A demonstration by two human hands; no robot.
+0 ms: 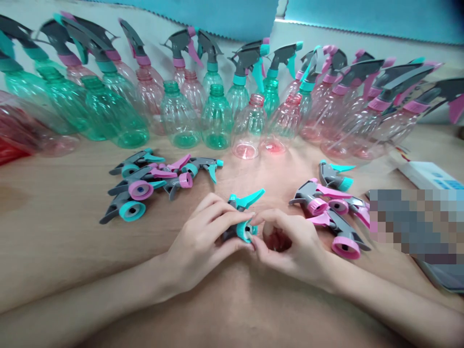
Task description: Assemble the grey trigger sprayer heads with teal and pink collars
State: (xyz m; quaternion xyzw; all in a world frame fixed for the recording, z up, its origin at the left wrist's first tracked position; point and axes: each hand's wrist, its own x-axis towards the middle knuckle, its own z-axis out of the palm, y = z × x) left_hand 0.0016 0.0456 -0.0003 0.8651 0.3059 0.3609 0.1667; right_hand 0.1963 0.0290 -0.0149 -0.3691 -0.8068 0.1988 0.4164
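My left hand (203,237) is closed around a grey spray head with a teal trigger and teal collar (242,217), holding it just above the wooden table (54,232). My right hand (286,241) is curled beside it, its thumb and forefinger pinched at the teal collar. What those fingertips hold, if anything, is too small to see. A pile of loose spray heads (152,181) with teal and pink collars lies to the left of my hands. Another pile of spray heads (333,208) lies to the right.
Several green and pink plastic bottles (217,116) stand in rows across the back of the table, some capped with spray heads, some open-necked. A white box (427,174) lies at the right. Red plastic (14,135) sits at the far left. Blue sheets (224,14) hang behind.
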